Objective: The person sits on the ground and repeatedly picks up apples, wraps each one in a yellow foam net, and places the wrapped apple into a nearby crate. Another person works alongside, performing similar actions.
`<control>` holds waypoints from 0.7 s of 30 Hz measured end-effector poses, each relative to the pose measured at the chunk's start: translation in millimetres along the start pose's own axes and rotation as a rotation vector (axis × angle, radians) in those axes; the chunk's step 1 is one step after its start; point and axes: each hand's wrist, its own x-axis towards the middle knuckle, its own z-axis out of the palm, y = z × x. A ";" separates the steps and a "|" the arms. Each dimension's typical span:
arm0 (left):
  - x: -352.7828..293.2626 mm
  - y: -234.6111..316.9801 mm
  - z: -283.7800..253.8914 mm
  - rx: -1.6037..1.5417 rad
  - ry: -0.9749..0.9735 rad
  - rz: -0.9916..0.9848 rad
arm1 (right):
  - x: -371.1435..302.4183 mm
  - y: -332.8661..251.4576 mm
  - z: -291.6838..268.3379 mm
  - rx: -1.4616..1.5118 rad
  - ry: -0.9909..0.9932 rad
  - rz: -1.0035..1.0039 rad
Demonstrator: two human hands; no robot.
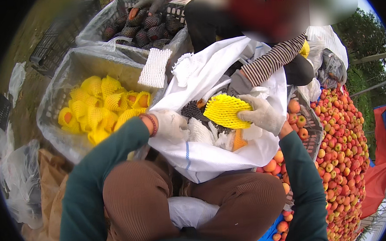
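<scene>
My right hand (262,114), in a white glove, pinches a flat yellow foam net sleeve (227,112) by its right end. The sleeve is held above an open white woven sack (173,155). Inside the sack lie white foam nets (199,131), dark netting and an orange piece. My left hand (171,125), gloved in white, is at the sack's left side with its fingers curled; whatever they may hold is hidden. To its left stands a plastic-lined crate (50,101) of apples in yellow foam nets (94,100).
Across from me sits a person in a striped sleeve (275,63); one grey-gloved hand (239,84) is at the sack, the other (151,3) on dark-netted fruit (144,30). A white net (155,68) lies on the crates' edge. Apples (341,164) are heaped at right.
</scene>
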 end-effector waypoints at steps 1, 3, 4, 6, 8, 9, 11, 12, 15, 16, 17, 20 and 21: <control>-6.6 2.4 -11.6 -0.018 0.068 0.026 | -14.2 -14.4 -0.6 0.095 0.035 0.030; -17.4 6.0 -43.0 -0.048 0.196 0.085 | -39.4 -35.8 -3.2 0.262 0.063 0.068; -26.1 20.1 -57.8 -0.084 0.306 0.061 | -48.7 -39.3 -2.5 0.215 0.108 0.054; -43.6 41.8 -74.5 -0.341 0.553 0.157 | -61.7 -42.8 9.0 0.367 0.241 -0.017; -50.2 72.7 -82.3 -0.433 0.704 0.181 | -67.8 -33.4 12.1 0.310 0.349 -0.070; -56.0 93.1 -87.8 -0.469 0.677 0.128 | -69.8 -30.3 9.0 0.164 0.381 -0.106; -54.5 119.8 -81.4 -0.454 0.767 0.128 | -80.0 -40.3 10.1 -0.278 0.521 -0.326; -52.5 133.8 -80.6 -0.376 0.816 0.116 | -87.7 -42.8 9.5 -0.236 0.577 -0.295; -45.1 132.0 -52.6 -0.415 0.874 0.106 | -98.3 -74.9 28.8 -0.048 0.625 -0.213; -41.7 133.5 -43.3 -0.466 0.859 0.108 | -100.8 -76.2 33.7 0.067 0.640 -0.257; -33.6 132.1 -32.1 -0.599 0.846 0.145 | -103.4 -73.5 39.1 0.189 0.654 -0.296; -21.4 139.8 -14.0 -1.172 0.947 0.359 | -116.3 -82.0 53.0 0.539 0.678 -0.296; -23.3 138.2 -14.7 -1.145 0.806 0.302 | -117.8 -82.2 56.2 0.604 0.683 -0.277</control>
